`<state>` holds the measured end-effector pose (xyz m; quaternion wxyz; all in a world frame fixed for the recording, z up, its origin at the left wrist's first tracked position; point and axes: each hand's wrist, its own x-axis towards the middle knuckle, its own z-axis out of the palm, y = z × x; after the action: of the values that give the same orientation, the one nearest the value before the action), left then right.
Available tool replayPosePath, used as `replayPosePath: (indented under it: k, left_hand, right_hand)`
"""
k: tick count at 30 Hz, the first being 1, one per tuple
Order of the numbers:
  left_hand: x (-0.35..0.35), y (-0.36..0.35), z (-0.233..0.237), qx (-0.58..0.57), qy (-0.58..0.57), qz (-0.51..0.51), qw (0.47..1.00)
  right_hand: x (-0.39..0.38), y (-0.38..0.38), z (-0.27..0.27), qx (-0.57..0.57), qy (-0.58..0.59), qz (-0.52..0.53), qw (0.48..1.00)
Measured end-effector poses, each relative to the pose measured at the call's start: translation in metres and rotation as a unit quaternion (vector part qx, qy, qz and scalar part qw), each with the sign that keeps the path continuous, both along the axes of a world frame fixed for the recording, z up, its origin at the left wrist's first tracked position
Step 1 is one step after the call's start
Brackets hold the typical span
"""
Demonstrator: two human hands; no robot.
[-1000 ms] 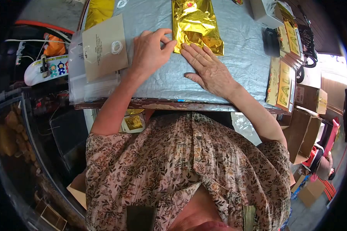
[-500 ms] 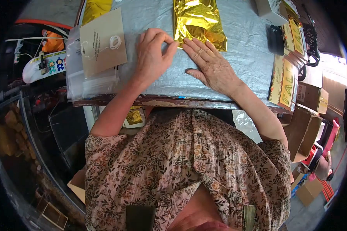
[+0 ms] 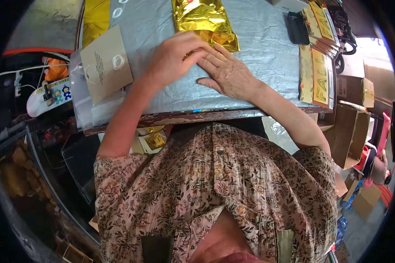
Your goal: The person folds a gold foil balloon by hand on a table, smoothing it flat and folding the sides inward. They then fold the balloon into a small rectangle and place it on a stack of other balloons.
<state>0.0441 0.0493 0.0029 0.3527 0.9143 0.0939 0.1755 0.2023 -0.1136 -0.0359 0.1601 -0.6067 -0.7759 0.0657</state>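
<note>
A shiny gold foil packet [image 3: 205, 24] lies on the silvery table cover, its near edge beneath my hands. My right hand [image 3: 230, 72] rests flat with the fingers stretched over the packet's near edge, thumb out to the side. From the left, my left hand [image 3: 175, 59] reaches across, its thumb and fingers curled together at the packet's near left corner. A bit of gold shows in the gap between them. Their tips meet the right hand's fingers, which partly hide the foil there.
At the left lies a tan printed card [image 3: 103, 65] with a coil of white string [image 3: 118, 62], over clear plastic bags [image 3: 81, 107]. Yellow foil [image 3: 96, 17] is at the far left. Boxes marked FALL [image 3: 320, 76] and a black object [image 3: 297, 28] line the right side.
My left hand has shifted across toward the right hand, its fingers now over the foil's edge. The right hand stays flat on the foil. The whole view has tilted slightly.
</note>
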Motion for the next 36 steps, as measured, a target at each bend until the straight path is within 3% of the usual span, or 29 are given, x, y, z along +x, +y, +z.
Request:
replayPosePath:
  k: [1,2,3,4,6,13,16,18,20,22,28,36]
  left_hand:
    - [0.013,0.009,-0.007,0.002,0.001,-0.005,1.0]
    - [0.03,0.021,-0.018,0.004,-0.03,-0.079,0.996]
    - [0.039,0.024,-0.023,0.004,-0.059,-0.154,0.986]
    - [0.042,0.025,-0.028,0.006,-0.057,-0.163,0.985]
    - [0.051,0.029,-0.033,-0.03,-0.073,-0.113,0.99]
    - [0.052,0.026,-0.028,-0.018,-0.015,-0.09,0.996]
    - [0.054,0.028,-0.029,-0.009,-0.012,-0.086,0.996]
    - [0.055,0.026,-0.028,0.011,-0.011,-0.085,0.996]
    - [0.058,0.02,-0.027,0.045,-0.033,-0.079,0.995]
    - [0.063,0.019,-0.031,0.061,-0.047,-0.08,0.994]
    - [0.063,0.018,-0.037,0.072,-0.06,-0.05,0.994]
    - [0.071,0.013,-0.03,0.096,-0.07,-0.016,0.993]
  right_hand:
    - [0.0,0.0,0.004,-0.033,-0.018,0.002,0.999]
    - [0.0,0.002,0.006,-0.065,-0.037,0.001,0.997]
    - [-0.001,0.001,0.004,-0.062,-0.035,-0.006,0.997]
    - [-0.003,0.0,-0.001,-0.033,-0.036,-0.009,0.999]
    - [-0.002,0.001,-0.008,-0.002,-0.039,-0.027,0.999]
    - [-0.008,-0.007,-0.006,0.016,-0.025,-0.018,0.999]
    - [0.002,-0.022,0.012,0.107,0.045,-0.016,0.993]
    - [0.019,-0.029,0.033,0.095,0.162,-0.235,0.954]
    - [0.038,-0.019,0.03,0.18,0.155,-0.305,0.922]
    - [0.045,-0.014,0.02,0.147,0.189,-0.328,0.914]
    - [0.036,-0.007,0.013,0.12,0.137,-0.329,0.927]
    - [0.036,-0.009,0.005,0.076,0.196,-0.351,0.912]
